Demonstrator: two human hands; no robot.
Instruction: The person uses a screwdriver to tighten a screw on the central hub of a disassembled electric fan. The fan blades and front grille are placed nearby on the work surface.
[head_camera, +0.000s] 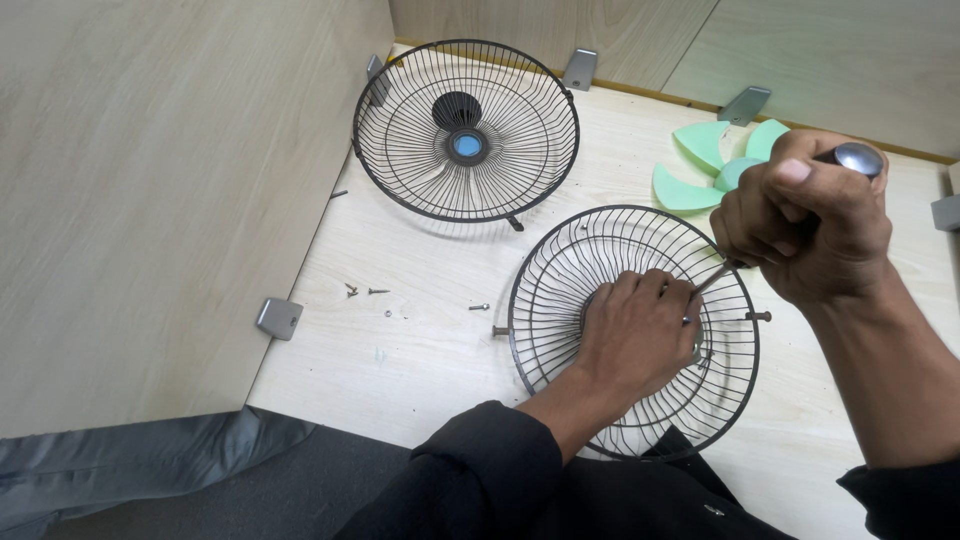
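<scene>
The left hand covered the centre of the near fan guard, so whatever sat at the hub could not be made out. The tip of the screwdriver disappeared behind the fingers of that hand, and most of its handle was buried in the right hand; only a rounded silvery end showed at the top. The guard's lower rim was partly hidden behind the dark sleeves.

The near fan guard was a round dark wire cage with spokes curving out from the middle, lying flat on the pale wooden bench at its front edge, with small pegs sticking out at its left and right sides.

The left hand lay palm down inside the guard, fingers curled over the hub; whether its grip closed on anything could not be told. The right hand hovered above the guard's upper right rim, its grip closed tight around the screwdriver, the shaft slanting down and left toward the hub.

Farther back lay a second wire guard with a blue centre, a green fan blade to the right, and loose screws to the left.
</scene>
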